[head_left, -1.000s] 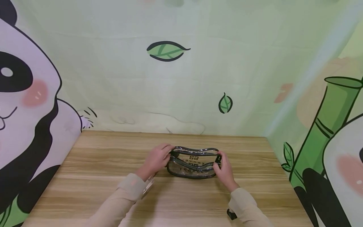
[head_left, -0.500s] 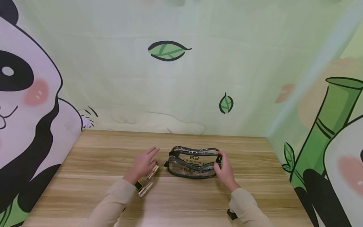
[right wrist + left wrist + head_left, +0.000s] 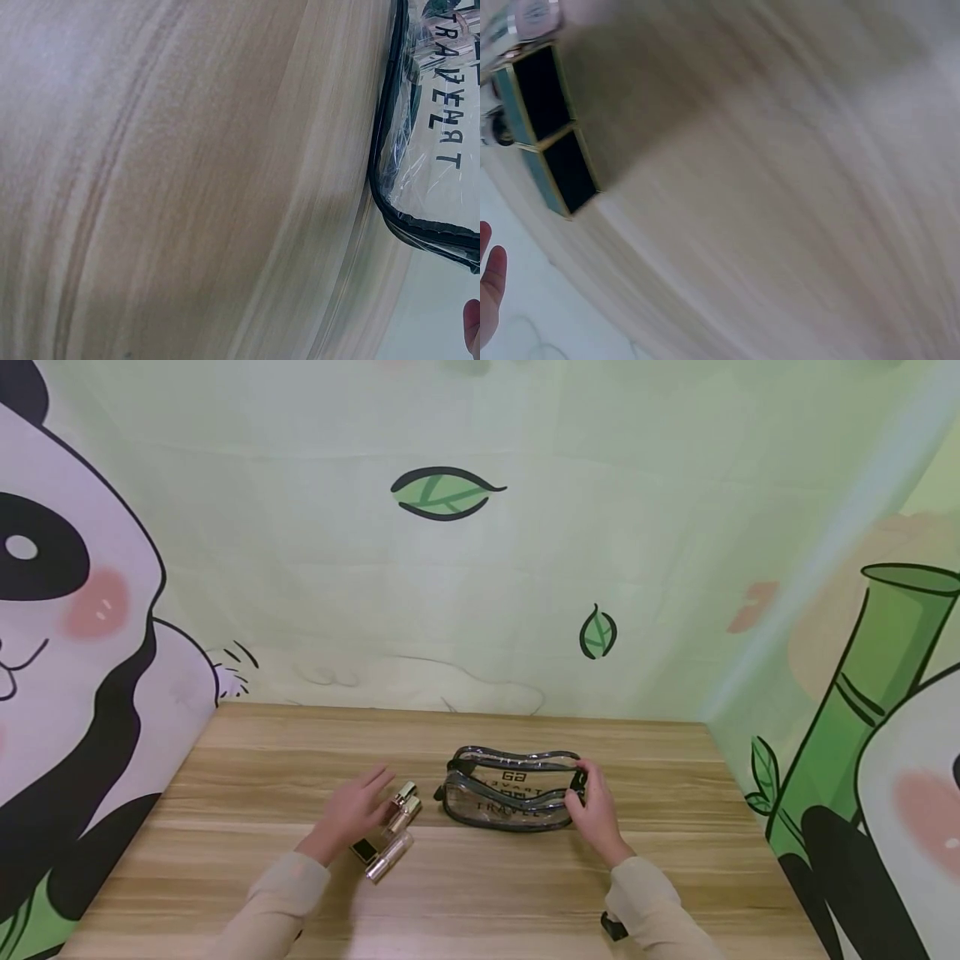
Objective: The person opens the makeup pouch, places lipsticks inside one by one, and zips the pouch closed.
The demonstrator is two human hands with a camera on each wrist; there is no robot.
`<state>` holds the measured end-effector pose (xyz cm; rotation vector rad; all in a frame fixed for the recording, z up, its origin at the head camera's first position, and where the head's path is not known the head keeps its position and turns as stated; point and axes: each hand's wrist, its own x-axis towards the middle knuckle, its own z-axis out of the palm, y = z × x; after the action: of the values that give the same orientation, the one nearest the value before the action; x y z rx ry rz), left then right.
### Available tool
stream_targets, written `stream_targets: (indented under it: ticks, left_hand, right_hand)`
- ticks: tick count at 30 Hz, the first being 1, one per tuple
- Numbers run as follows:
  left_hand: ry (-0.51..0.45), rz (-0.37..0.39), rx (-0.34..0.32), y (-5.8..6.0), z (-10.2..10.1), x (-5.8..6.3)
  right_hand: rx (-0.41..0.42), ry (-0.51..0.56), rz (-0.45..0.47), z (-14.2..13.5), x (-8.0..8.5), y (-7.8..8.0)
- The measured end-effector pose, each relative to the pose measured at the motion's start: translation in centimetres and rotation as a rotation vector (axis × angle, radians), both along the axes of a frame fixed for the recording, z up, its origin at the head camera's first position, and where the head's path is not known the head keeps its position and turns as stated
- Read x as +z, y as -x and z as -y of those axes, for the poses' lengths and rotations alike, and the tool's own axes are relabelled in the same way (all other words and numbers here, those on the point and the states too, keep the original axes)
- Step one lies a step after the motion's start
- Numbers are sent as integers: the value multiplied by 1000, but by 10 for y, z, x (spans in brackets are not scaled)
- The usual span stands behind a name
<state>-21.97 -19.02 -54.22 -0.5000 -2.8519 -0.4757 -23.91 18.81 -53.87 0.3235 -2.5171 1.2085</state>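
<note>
A clear travel pouch (image 3: 498, 810) with black trim and printed lettering stands on the table with its top spread apart. My right hand (image 3: 594, 806) pinches the pouch's right end between thumb and fingers. To the left of the pouch lies a small group of cosmetic tubes. One is a shiny pale tube (image 3: 389, 857); a gold-ended tube (image 3: 406, 814) lies behind it. Beside them is a dark gold-edged lipstick case (image 3: 365, 850), seen larger in the left wrist view as a black-faced case (image 3: 559, 135). My left hand (image 3: 348, 814) hovers over the group's left side, fingers extended, partly hiding the tubes.
The wooden table (image 3: 480, 902) runs back to a printed fabric wall (image 3: 315, 568) with pandas, leaves and bamboo. A small black object (image 3: 613, 927) shows under the right sleeve. In the right wrist view, the pouch's black edge (image 3: 382, 135) rises at the right.
My left hand has let go of the pouch's left end and moved left and toward me, over the tubes, uncovering more of them. The right hand stays on the pouch.
</note>
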Motion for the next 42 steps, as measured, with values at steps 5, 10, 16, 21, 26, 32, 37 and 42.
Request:
stream_targets:
  ticks: [5, 10, 16, 21, 26, 32, 37, 42]
  left_hand:
    - [26, -13, -15, -12, 9, -8]
    - [75, -59, -29, -22, 16, -18]
    - [93, -133, -60, -29, 23, -30]
    - [92, -152, -77, -35, 27, -35]
    - [69, -179, -98, -42, 31, -38]
    - [47, -199, -99, -48, 37, -42]
    - [31, -238, -107, -49, 40, -46]
    - [53, -218, -94, -52, 43, -48]
  right_hand:
    - [0, -3, 9, 0, 0, 0]
    - [1, -4, 17, 0, 0, 0]
    - [-2, -8, 14, 0, 0, 0]
    - [-3, -9, 11, 0, 1, 0]
    - [-5, -10, 20, 1, 2, -1]
    - [-9, -17, 27, 1, 1, -1]
    - [-7, -9, 25, 0, 0, 0]
    - [-1, 0, 28, 0, 1, 0]
